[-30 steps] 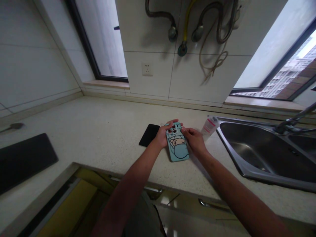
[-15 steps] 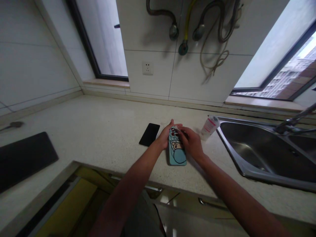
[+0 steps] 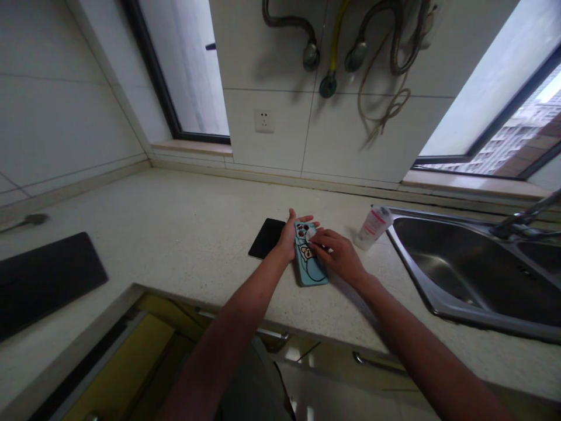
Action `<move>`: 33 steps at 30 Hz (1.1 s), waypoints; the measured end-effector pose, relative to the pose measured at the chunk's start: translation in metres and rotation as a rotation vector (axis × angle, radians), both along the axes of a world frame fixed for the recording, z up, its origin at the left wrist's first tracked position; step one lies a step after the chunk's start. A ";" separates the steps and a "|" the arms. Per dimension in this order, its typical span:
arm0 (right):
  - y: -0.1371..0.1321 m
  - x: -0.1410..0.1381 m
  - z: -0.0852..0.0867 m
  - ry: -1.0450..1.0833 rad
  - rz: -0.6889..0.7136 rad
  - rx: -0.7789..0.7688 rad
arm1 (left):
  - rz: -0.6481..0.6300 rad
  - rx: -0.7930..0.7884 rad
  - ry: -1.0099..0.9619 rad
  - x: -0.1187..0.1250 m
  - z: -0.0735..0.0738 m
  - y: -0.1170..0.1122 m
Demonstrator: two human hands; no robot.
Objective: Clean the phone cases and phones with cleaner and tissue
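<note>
Since half a second ago, the right hand (image 3: 340,255) has slid down from the lens cutouts, fingertips pinched on a small white scrap (image 3: 310,234). The left hand (image 3: 287,238), now spread wider with its thumb raised, supports the teal cartoon phone case (image 3: 314,272) above the bench (image 3: 197,234), right of the black smartphone (image 3: 265,238).

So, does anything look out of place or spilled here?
The loosely knotted cord dangling on the wall beside the hoses looks untidy. I see no spill, and the blue phone case shows no obvious damage.
</note>
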State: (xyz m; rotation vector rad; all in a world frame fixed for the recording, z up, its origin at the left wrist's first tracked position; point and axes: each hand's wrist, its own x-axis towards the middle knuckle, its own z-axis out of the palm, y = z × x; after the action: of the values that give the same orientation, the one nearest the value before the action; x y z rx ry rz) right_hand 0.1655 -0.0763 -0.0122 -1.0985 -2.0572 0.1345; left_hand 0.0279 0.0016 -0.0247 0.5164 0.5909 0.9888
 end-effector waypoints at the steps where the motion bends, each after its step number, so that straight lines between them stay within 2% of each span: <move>1: -0.001 -0.003 0.000 0.008 0.036 0.005 | 0.003 -0.003 -0.003 0.000 0.000 0.000; 8: -0.003 -0.015 -0.012 0.035 0.140 0.119 | -0.013 0.010 -0.059 0.002 -0.001 -0.004; 13: -0.006 -0.013 -0.002 0.004 0.272 0.111 | -0.036 0.006 -0.045 0.001 -0.001 -0.001; 18: -0.015 -0.011 0.014 -0.053 0.492 -0.129 | -0.052 -0.003 -0.031 -0.002 0.001 0.002; 23: -0.020 -0.010 0.019 -0.039 0.652 -0.448 | -0.048 -0.001 -0.066 -0.004 0.004 -0.002; 28: -0.021 -0.004 0.020 -0.023 0.651 -0.656 | -0.075 0.012 -0.058 -0.005 0.006 -0.005; 33: -0.015 0.011 0.024 -0.053 0.498 -0.690 | -0.086 0.026 -0.053 -0.007 0.006 -0.005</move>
State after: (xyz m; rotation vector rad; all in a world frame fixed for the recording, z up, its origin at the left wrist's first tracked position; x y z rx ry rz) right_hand 0.1767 -0.0913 0.0119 -0.9353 -2.3601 1.1396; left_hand 0.0213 -0.0029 -0.0183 0.5327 0.5049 0.9266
